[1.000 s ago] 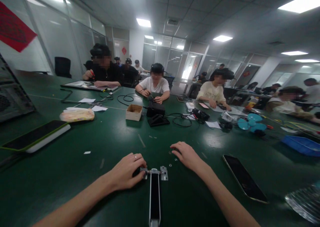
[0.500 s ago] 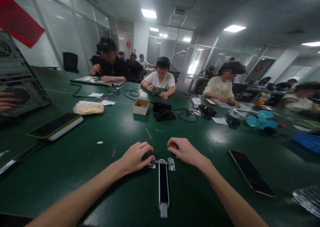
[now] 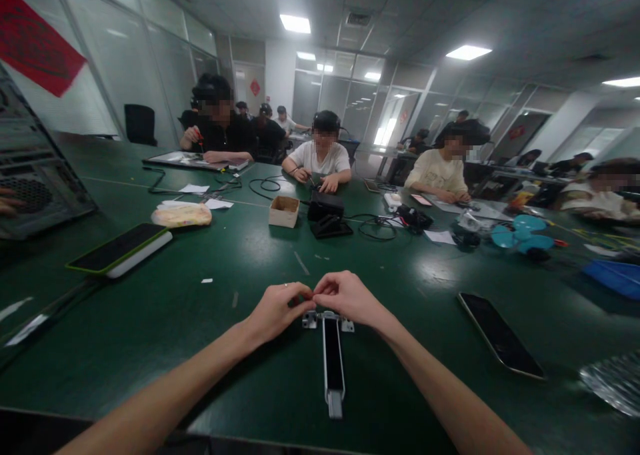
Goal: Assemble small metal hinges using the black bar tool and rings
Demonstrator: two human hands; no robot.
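Just beyond the far end of a slim silver bar with a black strip (image 3: 333, 358), the fingertips of my left hand (image 3: 281, 311) and my right hand (image 3: 350, 298) meet. Both hands are closed in a pinch. What they hold, if anything, is too small or too hidden to make out. The bar lies flat on the green table, its pale, narrower end towards me. Small metal plates with holes stick out sideways at its far end: the left plate (image 3: 309, 319) under my left fingertips, the right plate (image 3: 347, 325) below my right hand.
To the right lie a dark phone (image 3: 500, 335) and clear plastic (image 3: 613, 383). On the left stands a computer case (image 3: 37, 168) near a green-edged device (image 3: 120, 249). Ahead are a small cardboard box (image 3: 284, 213), a black stand (image 3: 330, 227) and co-workers at the table.
My right hand has moved left and my left hand slightly right, so their fingertips now touch. My left fingers have come off the left metal plate. The view has shifted a little.
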